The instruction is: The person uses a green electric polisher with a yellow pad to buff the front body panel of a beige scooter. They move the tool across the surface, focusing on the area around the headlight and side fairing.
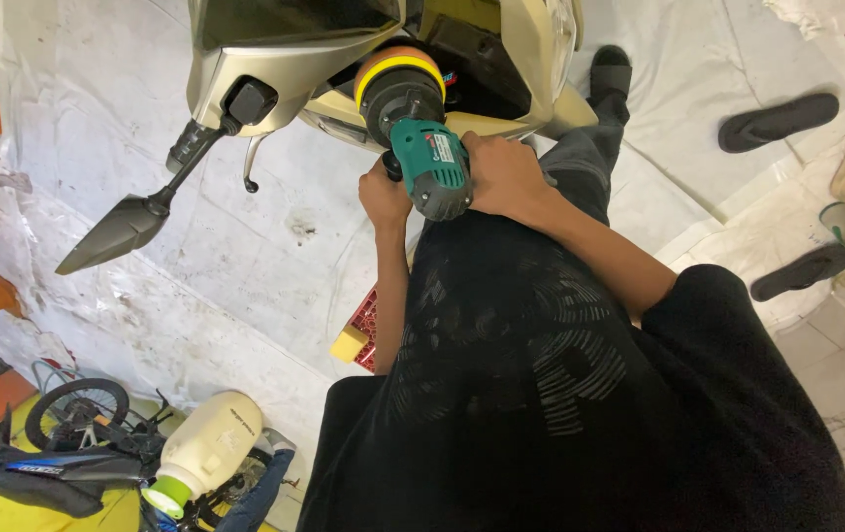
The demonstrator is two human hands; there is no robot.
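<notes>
Head view: nearest the cam, the person's black patterned shirt (541, 394) is filling the lower right of the frame, w/ a white bottle with a green cap (204, 451) lying at lower left beside a small bicycle (78, 414). Both arms are reaching fwd to a green polisher (429, 163). The right hand (503, 172) is gripping the polisher body from the side, fingers clenched round it; the left hand (383, 192) is closing on the tool's side handle, fingers wrapped tight. The polisher's yellow-and-orange foam pad (398, 71) is pressing against the beige scooter panel (285, 59), just under the front fairing. The scooter's black mirror (112, 232) is sticking out at left on its stalk. A white plastic sheet (245, 256) is covering the floor. A red-and-yellow block (358, 335) is sitting below the left forearm. Black sandals (779, 118) are lying well apart at right.
</notes>
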